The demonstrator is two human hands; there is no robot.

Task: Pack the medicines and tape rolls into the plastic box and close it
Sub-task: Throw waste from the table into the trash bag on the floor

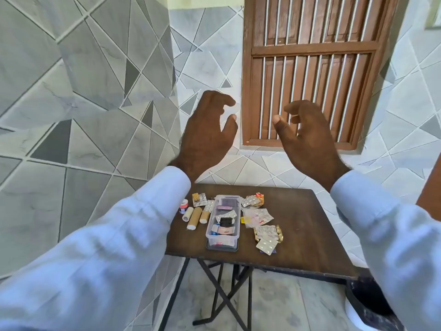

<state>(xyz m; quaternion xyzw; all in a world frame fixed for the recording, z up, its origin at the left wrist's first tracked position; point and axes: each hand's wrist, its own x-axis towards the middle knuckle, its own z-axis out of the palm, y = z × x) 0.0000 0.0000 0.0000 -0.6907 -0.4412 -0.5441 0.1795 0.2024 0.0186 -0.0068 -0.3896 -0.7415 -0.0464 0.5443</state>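
Observation:
A clear plastic box [210, 231] stands open on a dark wooden table [305, 225], with several medicine packs inside. Its dark lid [222, 248] lies under it. Left of the box lie three tape rolls [195, 218] and a small round container [183, 206]. Blister strips [200, 199] lie behind the rolls. More blister strips [259, 217] and packs [267, 238] are spread to the right of the box. My left hand [205, 134] and my right hand [307, 137] are raised high above the table, fingers loosely curled, holding nothing.
The table is a small folding one with black crossed legs [224, 299]. A tiled wall stands behind and to the left. A brown shuttered window [310, 68] is behind my hands. A dark bin [372, 304] sits on the floor at the right.

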